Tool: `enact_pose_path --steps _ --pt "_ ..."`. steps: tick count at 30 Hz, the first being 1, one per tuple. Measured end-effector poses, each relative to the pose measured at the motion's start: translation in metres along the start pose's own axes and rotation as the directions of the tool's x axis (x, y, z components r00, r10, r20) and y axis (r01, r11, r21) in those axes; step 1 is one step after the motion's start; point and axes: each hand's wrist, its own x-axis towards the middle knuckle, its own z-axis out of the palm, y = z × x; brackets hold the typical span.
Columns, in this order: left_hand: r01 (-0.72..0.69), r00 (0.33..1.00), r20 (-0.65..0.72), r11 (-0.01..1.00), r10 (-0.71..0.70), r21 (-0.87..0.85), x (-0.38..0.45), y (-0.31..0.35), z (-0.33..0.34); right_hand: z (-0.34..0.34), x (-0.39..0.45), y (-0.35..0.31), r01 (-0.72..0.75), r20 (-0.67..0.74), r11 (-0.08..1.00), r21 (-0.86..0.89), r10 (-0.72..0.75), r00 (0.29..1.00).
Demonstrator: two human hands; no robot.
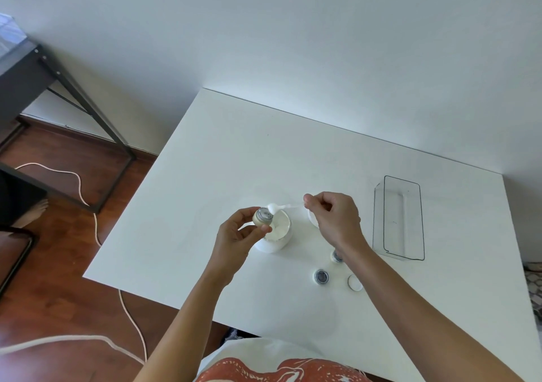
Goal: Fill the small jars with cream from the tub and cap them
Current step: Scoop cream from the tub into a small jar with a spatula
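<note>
My left hand [239, 230] holds a small open jar [263, 217] tilted above the open white cream tub [277, 233] on the white table [205, 205]. My right hand [334, 219] pinches the handle of a small white spatula [283, 206]; its cream-loaded tip rests at the jar's mouth. Two more small jars stand open near my right forearm: one jar [321, 276] in front, another jar [337, 256] partly hidden by my wrist. A white cap [355, 282] lies beside them. Behind my right hand a white lid [312, 220] shows in part.
A clear plastic bin [400, 217] stands to the right of my hands. The table's left edge drops to a wooden floor with a white cable [129, 314]. A dark metal desk frame [73, 94] stands at the far left.
</note>
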Motion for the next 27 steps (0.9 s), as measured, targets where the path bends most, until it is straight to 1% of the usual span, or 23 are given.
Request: enact_pose_path --steps 3,5,7,9,12,14,15,18,22,24,27 --pt "0.003 1.000 0.021 1.000 -0.002 -0.029 -0.001 0.002 0.003 0.005 -0.009 -0.004 0.181 -0.116 0.982 -0.053 -0.186 0.976" --pt "-0.003 1.000 0.027 0.999 0.004 -0.047 -0.001 0.004 0.004 0.009 -0.014 -0.004 0.292 -0.175 0.952 -0.089 -0.304 0.937" --pt "-0.009 0.999 0.030 0.998 0.011 -0.065 -0.002 0.005 0.004 0.012 -0.018 -0.001 0.393 -0.202 0.901 -0.184 -0.426 0.882" --pt "-0.016 0.999 0.033 0.997 0.018 -0.076 -0.002 0.006 0.004 0.013 -0.020 0.003 0.494 -0.207 0.812 -0.309 -0.565 0.799" --pt "-0.024 0.999 0.034 0.995 0.027 -0.098 -0.003 0.008 0.005 0.013 -0.020 0.010 0.614 -0.170 0.622 -0.486 -0.757 0.631" --pt "-0.033 0.999 0.029 0.993 0.037 -0.110 -0.004 0.010 0.006 0.012 -0.020 0.015 0.651 -0.143 0.520 -0.553 -0.829 0.541" --pt "-0.038 0.999 0.027 0.993 0.041 -0.114 -0.004 0.011 0.006 0.011 -0.020 0.016 0.657 -0.135 0.490 -0.572 -0.847 0.514" --pt "-0.045 0.998 0.028 0.991 0.049 -0.125 -0.003 0.010 0.006 0.009 -0.021 0.018 0.660 -0.131 0.452 -0.601 -0.870 0.476" --pt "-0.040 0.999 0.025 0.989 0.044 -0.142 -0.002 0.008 0.005 0.007 -0.022 0.019 0.664 -0.129 0.434 -0.610 -0.880 0.457" --pt "-0.037 0.999 0.025 0.989 0.041 -0.145 -0.001 0.007 0.004 0.006 -0.022 0.020 0.656 -0.140 0.448 -0.607 -0.873 0.467" --pt "-0.030 0.999 0.027 0.989 0.034 -0.147 -0.001 0.005 0.002 0.005 -0.022 0.021 0.642 -0.165 0.501 -0.580 -0.845 0.509"
